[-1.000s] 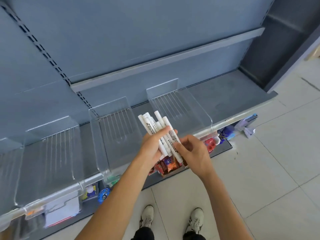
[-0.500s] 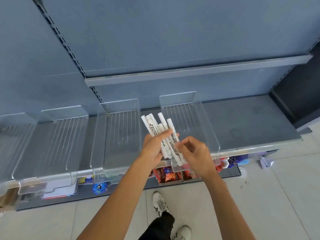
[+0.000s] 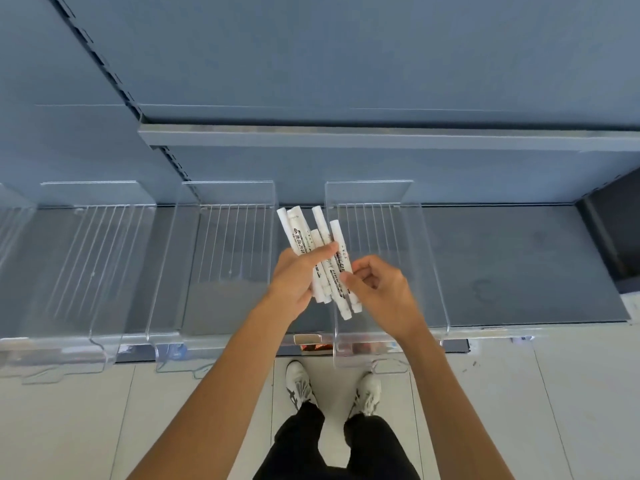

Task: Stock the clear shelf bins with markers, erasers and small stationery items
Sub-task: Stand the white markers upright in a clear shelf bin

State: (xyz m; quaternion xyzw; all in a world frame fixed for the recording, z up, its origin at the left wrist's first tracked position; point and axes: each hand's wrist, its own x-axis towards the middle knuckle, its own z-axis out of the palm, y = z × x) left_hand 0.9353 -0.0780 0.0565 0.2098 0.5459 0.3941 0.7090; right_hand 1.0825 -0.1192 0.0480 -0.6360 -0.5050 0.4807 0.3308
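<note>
I see left hand (image 3: 294,277) clamped round white printed plastic markers (image 3: 320,251); right hand (image 3: 379,294) fingertips pinch one marker over clear ribbed acrylic bin (image 3: 426,271).

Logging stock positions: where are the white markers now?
Head view, centre: left hand grips the white markers at the left wall of the rightmost clear bin; the right hand pinches one.

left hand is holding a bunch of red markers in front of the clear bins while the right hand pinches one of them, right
Not quite. The markers are white with dark print, not red, as the head view shows. The rest stands: the left hand holds the bunch in front of the clear bins while the right hand pinches one of them.
</note>
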